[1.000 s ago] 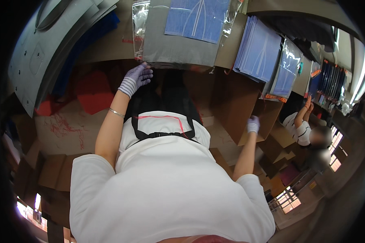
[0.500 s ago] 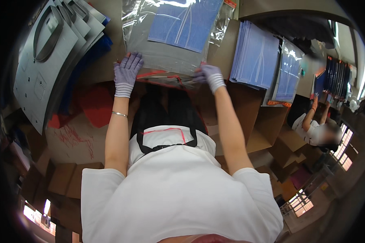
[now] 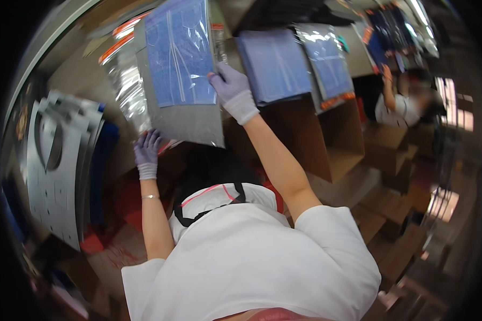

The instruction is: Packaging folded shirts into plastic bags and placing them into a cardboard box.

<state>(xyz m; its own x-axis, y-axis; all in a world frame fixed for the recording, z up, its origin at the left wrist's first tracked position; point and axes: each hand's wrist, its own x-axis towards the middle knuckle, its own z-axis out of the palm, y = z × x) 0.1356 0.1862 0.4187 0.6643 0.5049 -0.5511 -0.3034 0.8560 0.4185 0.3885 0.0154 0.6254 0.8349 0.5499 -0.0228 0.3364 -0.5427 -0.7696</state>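
Observation:
My right hand (image 3: pixel 233 92), in a pale purple glove with a white striped cuff, grips the right side of a packet. This packet (image 3: pixel 190 124) is a grey sheet with a smaller blue printed sheet in clear plastic, tilted over the table edge. At its lower left, my left hand (image 3: pixel 147 148), gloved alike, has its fingers stretched against the lower end of some clear plastic bags (image 3: pixel 129 88) with orange top strips. Whether those fingers press on the bags or the table is hard to see.
Blue printed sheets (image 3: pixel 276 64) are stacked to the right, beside a bagged one (image 3: pixel 328 67). Grey panels with handles (image 3: pixel 59 171) stand at the left. An open cardboard box (image 3: pixel 340 136) sits below the table edge. Another person (image 3: pixel 399 104) works at the far right.
My right hand has gone from the packet's lower edge to its right side, and the packet is now tilted up. The whole view has turned, so the table's things appear shifted left.

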